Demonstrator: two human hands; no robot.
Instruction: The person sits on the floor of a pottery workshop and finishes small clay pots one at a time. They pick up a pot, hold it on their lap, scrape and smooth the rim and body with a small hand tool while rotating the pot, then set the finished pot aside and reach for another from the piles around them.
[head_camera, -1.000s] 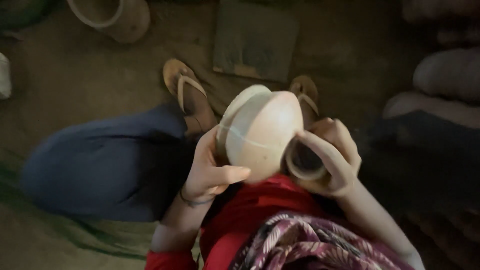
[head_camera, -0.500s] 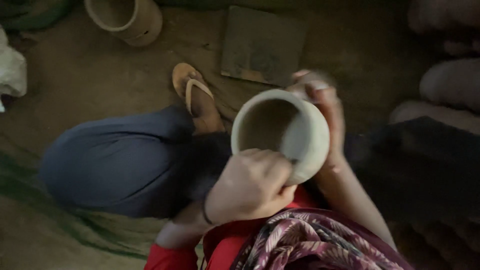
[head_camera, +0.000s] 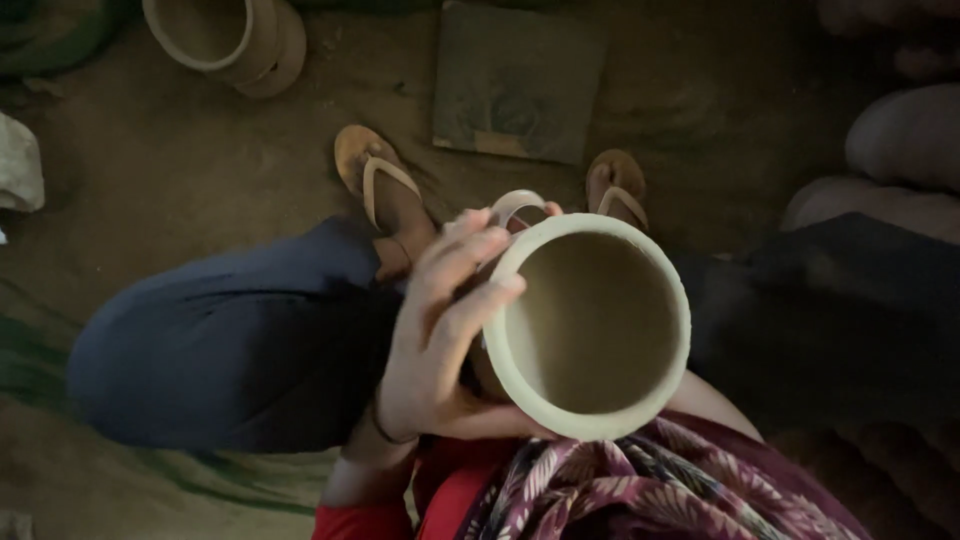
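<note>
One pale clay pot (head_camera: 590, 325) is the main thing, but going left to right: there's a bit of white cloth (head_camera: 18, 165) at the far left edge, then a second clay pot (head_camera: 225, 40) tipped on its side on the dirt floor (head_camera: 150, 180) up top, nothing visible inside it. Next come the bent knee in dark blue trousers (head_camera: 230, 350) and a tan sandal (head_camera: 372, 175), with a flat dark slab (head_camera: 518, 80) on the ground beyond it.

Left hand (head_camera: 440, 340) is cupped round the pot's left wall, fingers spread over the rim and thumb underneath, so it looks like it's steadying the thing with the mouth tilted up at the camera. Pot sits over the lap, hollow and empty as far as I can see. Right hand's hidden behind the pot, can't tell what it's doing. Second sandal (head_camera: 617, 185) pokes out just above the rim, rounded pale shapes (head_camera: 905, 135) far right.
</note>
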